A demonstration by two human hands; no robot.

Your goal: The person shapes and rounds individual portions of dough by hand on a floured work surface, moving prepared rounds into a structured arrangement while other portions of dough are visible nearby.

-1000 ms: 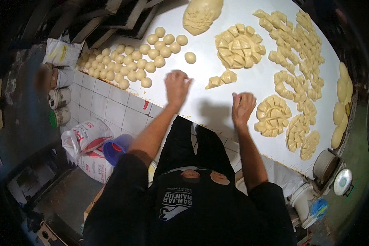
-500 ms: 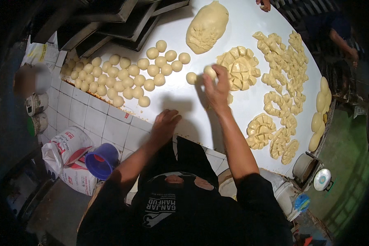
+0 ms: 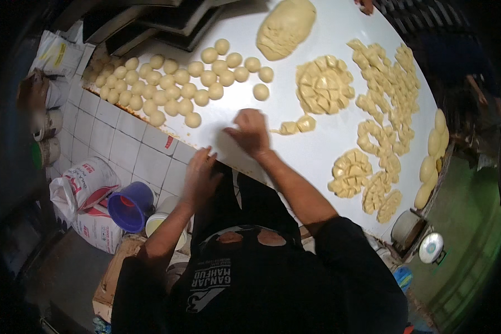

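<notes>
My right hand point(image 3: 249, 132) rests on the white tabletop near its front edge, fingers curled under; whatever lies beneath them is hidden. Close to it, at the table's edge, my left hand point(image 3: 202, 177) hovers with its fingers loosely apart, slightly blurred, and nothing shows in it. Just beyond the right hand sits a smooth dough ball point(image 3: 261, 92), with another dough ball point(image 3: 266, 74) behind it. A short strip of cut dough pieces point(image 3: 296, 126) lies to the right of that hand. Farther right is a round slab of dough point(image 3: 324, 84) scored into chunks.
Rows of dough balls point(image 3: 167, 82) cover the left of the table point(image 3: 295, 167), beside stacked dark trays point(image 3: 167, 22). A large dough lump point(image 3: 285, 28) lies at the back. More cut dough point(image 3: 387, 83) spreads right. A purple bucket point(image 3: 131, 207) and sacks point(image 3: 92, 183) stand lower left.
My right hand has let go of a dough ball, now among the others, and come back toward me and left. My left hand has drawn slightly nearer my body. The whole view has shifted a little.
</notes>
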